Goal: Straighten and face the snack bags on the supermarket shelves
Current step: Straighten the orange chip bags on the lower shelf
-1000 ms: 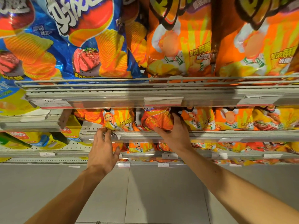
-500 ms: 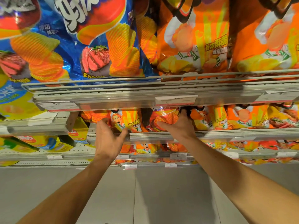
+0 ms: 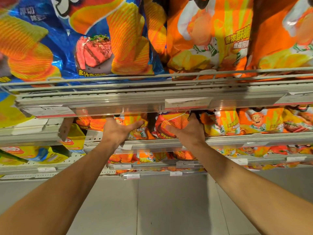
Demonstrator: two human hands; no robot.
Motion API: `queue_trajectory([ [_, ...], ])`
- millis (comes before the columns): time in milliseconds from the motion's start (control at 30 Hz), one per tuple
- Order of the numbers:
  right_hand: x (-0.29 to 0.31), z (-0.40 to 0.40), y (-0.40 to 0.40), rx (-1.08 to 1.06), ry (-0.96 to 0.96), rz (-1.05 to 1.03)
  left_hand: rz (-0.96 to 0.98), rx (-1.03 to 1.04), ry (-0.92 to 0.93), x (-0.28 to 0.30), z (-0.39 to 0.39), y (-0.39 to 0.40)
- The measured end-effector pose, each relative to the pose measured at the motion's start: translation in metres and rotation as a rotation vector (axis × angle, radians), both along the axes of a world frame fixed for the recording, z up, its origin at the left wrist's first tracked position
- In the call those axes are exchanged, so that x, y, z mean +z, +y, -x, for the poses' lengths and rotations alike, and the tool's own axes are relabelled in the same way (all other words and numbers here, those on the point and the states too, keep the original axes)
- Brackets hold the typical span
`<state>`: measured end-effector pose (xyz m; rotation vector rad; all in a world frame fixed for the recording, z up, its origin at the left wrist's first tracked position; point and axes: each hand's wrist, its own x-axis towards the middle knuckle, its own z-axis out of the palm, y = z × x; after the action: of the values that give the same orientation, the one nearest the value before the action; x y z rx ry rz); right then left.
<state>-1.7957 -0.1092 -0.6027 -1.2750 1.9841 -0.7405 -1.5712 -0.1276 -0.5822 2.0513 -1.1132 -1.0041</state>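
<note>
While a second ago the left hand (image 3: 116, 131) lay flat on the front lip of the grey metal second shelf (image 3: 237, 139) at centre frame, it has now lifted off the rail and reached into the row, its thumb spread across the face of a small orange crinkly foil snack bag printed with a cartoon chef (image 3: 135, 128); its fingers pass behind the bag's left side out of sight, so it looks to be cupping the bag, though I cannot tell how firmly. The right hand (image 3: 188, 131) has stayed on its neighbour just to the right, a small red-and-orange foil snack bag showing ridged chips (image 3: 171, 123), with the thumb pressed on the lower front and the fingers curled over the bag's right edge under the clear price strip (image 3: 118, 111) of the shelf above. Both bags sit on the second shelf, side by side with a dark gap between them, and the red one leans slightly. Large blue foil chip bags (image 3: 67, 41) and large orange chef bags (image 3: 211, 39) fill the top shelf across the upper frame, untouched. Going from one working hand to two suggests the person is set to square this pair together, closing the gap and turning both faces forward; more bags further right on this shelf look unattended.
</note>
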Motion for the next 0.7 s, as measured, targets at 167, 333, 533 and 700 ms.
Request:
queue_trajectory([
  [167,0.008,-0.001,0.004,-0.052,-0.025,0.073,0.026,0.043,0.097,0.009,0.000,-0.001],
  [333,0.021,0.003,0.010,-0.074,-0.070,0.162,0.032,0.085,0.209,0.029,0.004,-0.002],
  [533,0.028,0.004,0.024,-0.064,-0.086,0.189,0.188,0.069,0.084,0.052,0.001,0.029],
  [700,0.026,-0.016,0.030,-0.056,-0.071,0.136,0.198,0.135,0.145,0.041,-0.020,0.083],
])
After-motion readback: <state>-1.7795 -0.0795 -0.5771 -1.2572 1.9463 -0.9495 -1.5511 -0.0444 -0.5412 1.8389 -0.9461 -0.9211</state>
